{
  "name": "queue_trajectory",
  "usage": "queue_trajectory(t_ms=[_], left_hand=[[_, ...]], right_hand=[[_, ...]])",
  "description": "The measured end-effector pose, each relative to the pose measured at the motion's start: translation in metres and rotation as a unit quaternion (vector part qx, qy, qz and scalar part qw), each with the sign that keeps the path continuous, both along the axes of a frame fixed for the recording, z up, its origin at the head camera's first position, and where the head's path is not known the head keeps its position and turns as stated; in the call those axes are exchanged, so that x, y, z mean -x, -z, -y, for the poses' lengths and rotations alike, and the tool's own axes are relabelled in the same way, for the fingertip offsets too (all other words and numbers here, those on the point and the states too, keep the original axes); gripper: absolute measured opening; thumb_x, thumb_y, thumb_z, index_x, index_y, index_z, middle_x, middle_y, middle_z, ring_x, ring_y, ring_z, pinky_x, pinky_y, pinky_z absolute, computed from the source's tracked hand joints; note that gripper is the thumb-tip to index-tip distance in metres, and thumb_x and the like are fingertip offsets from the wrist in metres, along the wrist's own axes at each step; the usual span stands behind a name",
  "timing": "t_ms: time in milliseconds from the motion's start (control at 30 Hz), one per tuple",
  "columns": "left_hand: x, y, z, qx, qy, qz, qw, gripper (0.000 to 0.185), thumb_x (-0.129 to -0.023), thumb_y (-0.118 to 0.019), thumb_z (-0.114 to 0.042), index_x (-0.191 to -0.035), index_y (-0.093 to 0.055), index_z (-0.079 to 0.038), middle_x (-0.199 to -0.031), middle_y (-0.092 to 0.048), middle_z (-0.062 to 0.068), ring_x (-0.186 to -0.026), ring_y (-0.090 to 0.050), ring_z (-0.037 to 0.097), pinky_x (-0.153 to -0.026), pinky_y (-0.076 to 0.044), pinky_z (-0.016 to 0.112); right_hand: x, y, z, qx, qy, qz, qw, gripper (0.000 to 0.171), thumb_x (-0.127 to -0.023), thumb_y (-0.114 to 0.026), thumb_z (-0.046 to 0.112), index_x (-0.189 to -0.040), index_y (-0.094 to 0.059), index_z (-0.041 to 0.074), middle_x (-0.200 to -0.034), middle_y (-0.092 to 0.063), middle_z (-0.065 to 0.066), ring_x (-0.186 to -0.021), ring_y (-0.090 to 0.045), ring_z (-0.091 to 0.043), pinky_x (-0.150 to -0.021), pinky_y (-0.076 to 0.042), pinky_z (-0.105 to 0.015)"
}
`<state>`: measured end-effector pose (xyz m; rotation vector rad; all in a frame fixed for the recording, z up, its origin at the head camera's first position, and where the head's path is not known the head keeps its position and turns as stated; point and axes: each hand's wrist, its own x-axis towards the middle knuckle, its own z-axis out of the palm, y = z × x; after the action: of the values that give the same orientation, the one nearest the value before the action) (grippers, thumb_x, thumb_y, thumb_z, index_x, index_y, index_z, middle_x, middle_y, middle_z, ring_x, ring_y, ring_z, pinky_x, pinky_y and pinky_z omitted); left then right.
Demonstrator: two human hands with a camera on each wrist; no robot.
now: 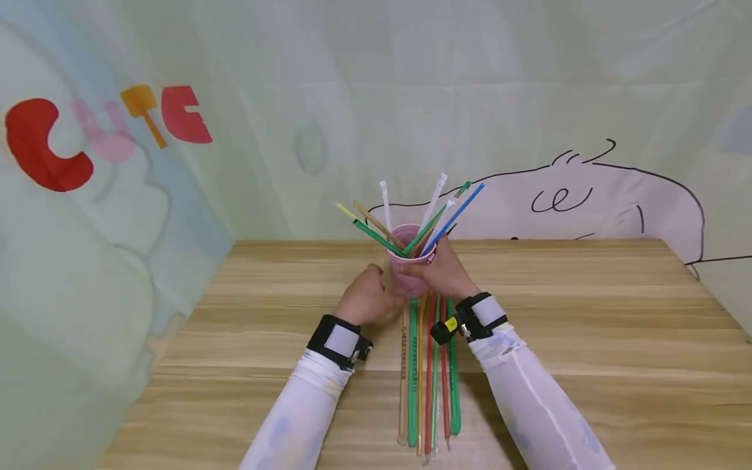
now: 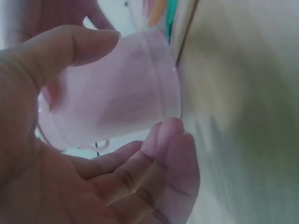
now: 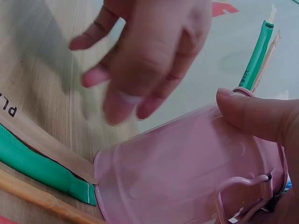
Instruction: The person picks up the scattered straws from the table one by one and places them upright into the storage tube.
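Pale left sleeve (image 1: 294, 418) and right sleeve (image 1: 537, 405) are rising from the lower border of the head view, each ending at a strapped wrist device, and are converging on a pink cup (image 1: 404, 285). The cup is standing upright toward the rear of the wood-grain surface (image 1: 264, 294), its mouth overlapping the rear edge from this viewpoint; whether its base is bearing fully on the surface cannot be told.

Right hand (image 1: 451, 271): the grip is holding the cup near its rim, the thumb lying along the wall and the fingers passing partly out of sight. A pink handle (image 3: 240, 196) is projecting near those fingers. Left hand (image 1: 365, 297): the grip is standing wide, thumb and bent fingers spreading apart beside the cup; the right wrist view is showing a gap between this hand and the wall.

Several straws are leaning outward over the rim, among them a blue straw (image 1: 464, 212), a white straw (image 1: 384, 202) and a green straw (image 1: 370, 232). A row of straws (image 1: 413, 391), coloured brown, green, orange and red, is running lengthwise between the forearms, its far ends reaching the cup's base.

Open room is extending across the surface on both sides, from the left hand to the slanting left edge and from the right hand to the right edge. Behind the rear edge, a printed backdrop (image 1: 352, 98) is hanging.
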<state>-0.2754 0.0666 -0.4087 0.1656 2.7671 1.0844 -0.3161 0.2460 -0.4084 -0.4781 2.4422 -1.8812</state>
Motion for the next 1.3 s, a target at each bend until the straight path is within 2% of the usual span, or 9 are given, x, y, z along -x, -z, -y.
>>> queue_trajectory(t_ms=[100,167,367,600,767,933,1100,1300], left_hand=[[-0.009,0.001,-0.003,0.001,0.008,0.009,0.9999,0.085,-0.088,-0.078,-0.034,-0.148,-0.039,0.011,-0.142,-0.057,0.031,-0.128,-0.059,0.041,-0.108,-0.051,0.055],[-0.014,0.0,-0.005,0.007,0.013,0.01,0.9998,0.086,-0.087,-0.077,-0.033,-0.149,-0.037,0.012,-0.144,-0.055,0.031,-0.128,-0.059,0.04,-0.108,-0.051,0.054],[-0.025,0.005,-0.014,0.059,0.036,-0.008,0.9976,0.102,-0.083,-0.084,-0.025,-0.154,-0.024,0.016,-0.15,-0.05,0.033,-0.132,-0.058,0.039,-0.111,-0.049,0.051],[-0.032,0.013,-0.017,0.088,0.05,-0.028,0.9945,0.08,-0.079,-0.085,-0.021,-0.138,-0.043,0.014,-0.126,-0.062,0.027,-0.105,-0.065,0.033,-0.095,-0.057,0.049],[-0.033,0.015,-0.015,0.084,0.047,-0.035,0.9947,0.075,-0.075,-0.085,-0.013,-0.132,-0.044,0.012,-0.116,-0.065,0.026,-0.092,-0.064,0.03,-0.084,-0.059,0.046],[-0.035,0.014,-0.012,0.094,0.039,-0.042,0.994,0.078,-0.074,-0.083,-0.008,-0.136,-0.042,0.013,-0.11,-0.068,0.028,-0.083,-0.065,0.03,-0.074,-0.059,0.045],[-0.036,0.015,-0.01,0.098,0.032,-0.051,0.9934,0.07,-0.071,-0.082,-0.005,-0.129,-0.044,0.011,-0.096,-0.068,0.025,-0.075,-0.063,0.03,-0.065,-0.056,0.043],[-0.036,0.017,-0.008,0.097,0.023,-0.04,0.9942,0.071,-0.071,-0.081,-0.004,-0.129,-0.043,0.012,-0.09,-0.066,0.023,-0.073,-0.061,0.03,-0.061,-0.054,0.042]], right_hand=[[0.001,0.001,-0.001,-0.002,0.008,0.011,1.0,0.089,-0.082,-0.083,0.004,-0.153,-0.03,0.01,-0.15,-0.05,-0.017,-0.14,-0.049,-0.034,-0.12,-0.037,-0.053],[0.001,0.001,-0.002,-0.004,0.011,0.019,1.0,0.09,-0.082,-0.083,0.005,-0.154,-0.029,0.01,-0.151,-0.049,-0.017,-0.141,-0.048,-0.034,-0.121,-0.037,-0.054],[0.0,-0.001,-0.004,-0.017,0.011,0.024,1.0,0.092,-0.084,-0.083,0.008,-0.156,-0.026,0.011,-0.153,-0.046,-0.017,-0.142,-0.047,-0.035,-0.121,-0.037,-0.055],[0.0,0.0,-0.004,-0.025,0.02,0.027,0.999,0.091,-0.084,-0.084,0.009,-0.155,-0.027,0.012,-0.151,-0.048,-0.016,-0.141,-0.048,-0.034,-0.121,-0.037,-0.054],[0.001,0.001,-0.004,-0.031,0.026,0.031,0.999,0.09,-0.085,-0.084,0.011,-0.155,-0.027,0.014,-0.151,-0.047,-0.015,-0.141,-0.047,-0.033,-0.122,-0.036,-0.054],[0.0,-0.001,-0.004,-0.034,0.027,0.032,0.999,0.089,-0.085,-0.084,0.012,-0.154,-0.027,0.014,-0.151,-0.048,-0.014,-0.142,-0.047,-0.032,-0.122,-0.035,-0.055],[-0.001,-0.002,-0.004,-0.034,0.02,0.032,0.999,0.089,-0.086,-0.084,0.012,-0.155,-0.027,0.013,-0.152,-0.047,-0.015,-0.143,-0.045,-0.033,-0.123,-0.034,-0.055],[0.001,0.0,-0.003,-0.029,0.017,0.033,0.999,0.091,-0.085,-0.084,0.012,-0.155,-0.027,0.012,-0.153,-0.046,-0.016,-0.144,-0.044,-0.034,-0.124,-0.033,-0.054]])
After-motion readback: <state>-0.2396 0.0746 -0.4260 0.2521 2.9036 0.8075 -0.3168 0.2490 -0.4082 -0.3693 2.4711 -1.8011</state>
